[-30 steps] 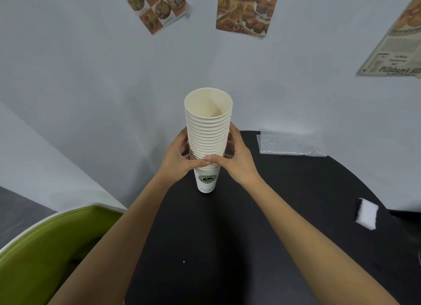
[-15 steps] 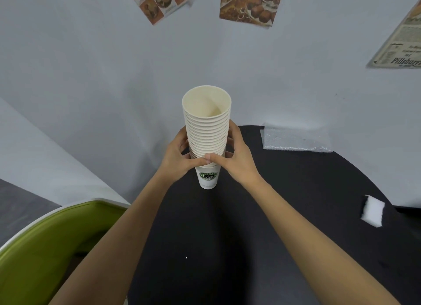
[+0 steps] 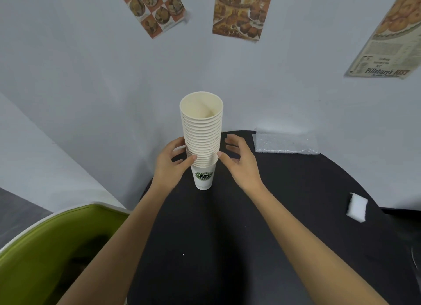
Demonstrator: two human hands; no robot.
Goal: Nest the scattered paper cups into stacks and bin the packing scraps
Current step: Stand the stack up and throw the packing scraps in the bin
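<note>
Evidently well along on the cups: one tall stack of nested cream paper cups stands at the far side of the round black table, near the wall, with no loose cups in view. Scraps not yet binned: clear bubble-wrap sheet at the table's back edge, white foam block near its right edge, both well apart from the green bin at lower left. Stack upright, long axis vertical, mouths up, bottom cup's green logo toward the person. Left hand curls thumb and fingers round the stack's lower part; right hand has fingers spread and loose, thumb tip just beside the rims, gripping nothing
</note>
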